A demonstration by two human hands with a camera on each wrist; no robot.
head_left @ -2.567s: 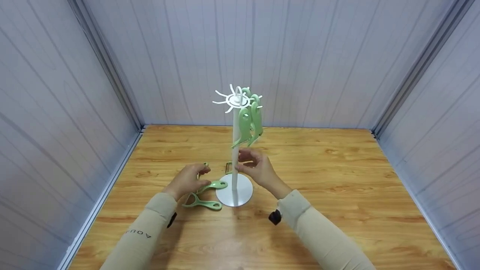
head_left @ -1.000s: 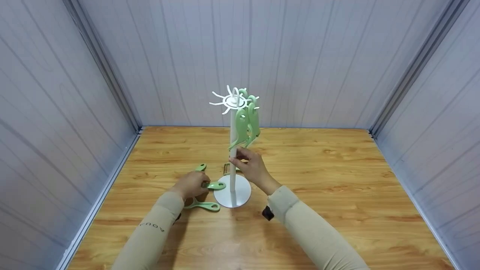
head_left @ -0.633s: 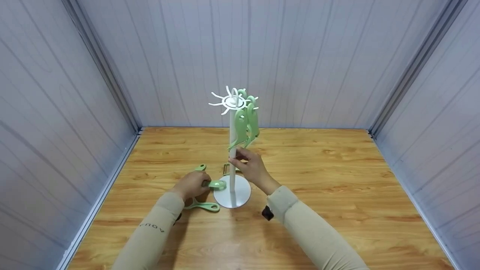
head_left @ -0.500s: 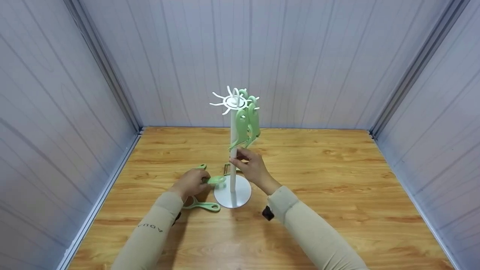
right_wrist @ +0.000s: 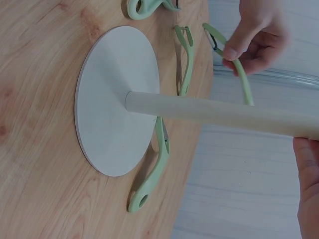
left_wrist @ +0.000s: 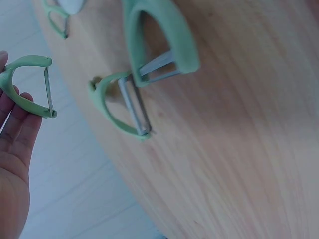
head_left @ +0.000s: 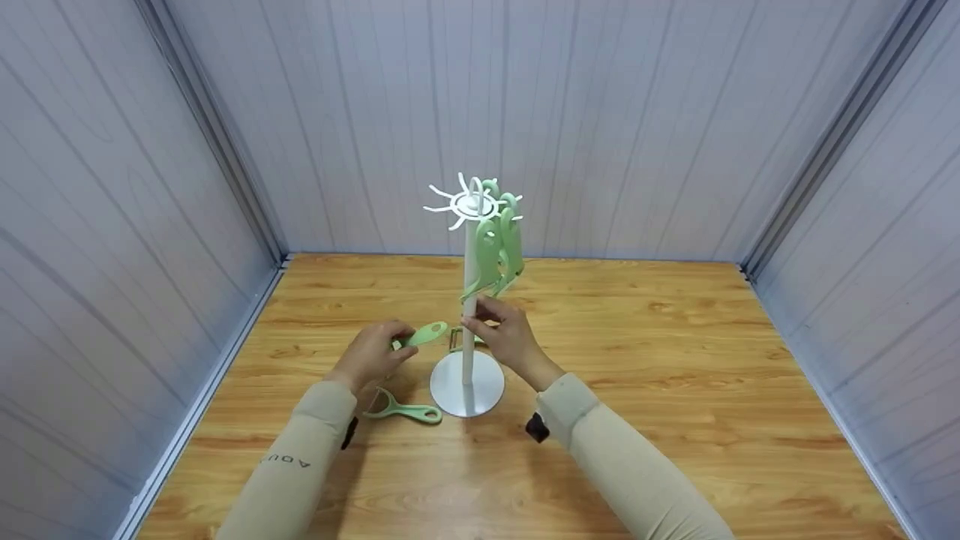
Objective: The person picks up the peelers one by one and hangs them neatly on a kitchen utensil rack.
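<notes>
My left hand pinches a green Y-shaped peeler by its handle, with the holed handle end pointing towards the stand. In the left wrist view, that peeler shows its blade clear of the table, beyond the fingers. My right hand grips the white pole of a hook stand between thumb and fingers, below the hanging peelers. Several green peelers hang on the right-side hooks of its top ring. The hooks on the left carry nothing.
On the wooden table, one peeler lies left of the round white base. Another peeler lies behind the pole. A third peeler shows in the right wrist view. Grey panel walls enclose the table.
My left hand has reached down, taken the peeler beside the base and lifted it up and away from me. My right hand has closed on the pole and stays there.
</notes>
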